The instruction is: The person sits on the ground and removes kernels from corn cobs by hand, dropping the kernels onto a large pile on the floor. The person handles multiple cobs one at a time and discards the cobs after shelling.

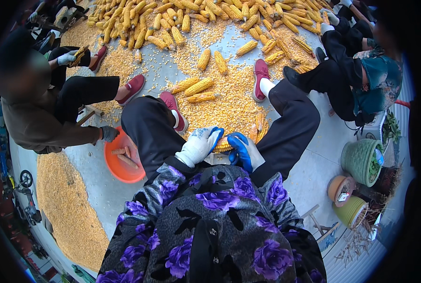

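Note:
Both my hands wear white knit gloves with blue coated palms and meet over my lap. Between them lies a partly shelled corn cob (222,145). My left hand (200,144) closes on its left end, and my right hand (245,150) grips the right end. Loose corn kernels (228,109) cover the floor between my feet. Several whole cobs (198,87) rest on these kernels just ahead, and more cobs (260,127) lean near my right knee.
A large pile of corn cobs (210,10) spans the far side. At left, a person's gloved hand is at an orange basin (120,173) holding bare cobs (127,161); behind it is a kernel heap (67,208). Another person sits at right, near a green planter (355,159).

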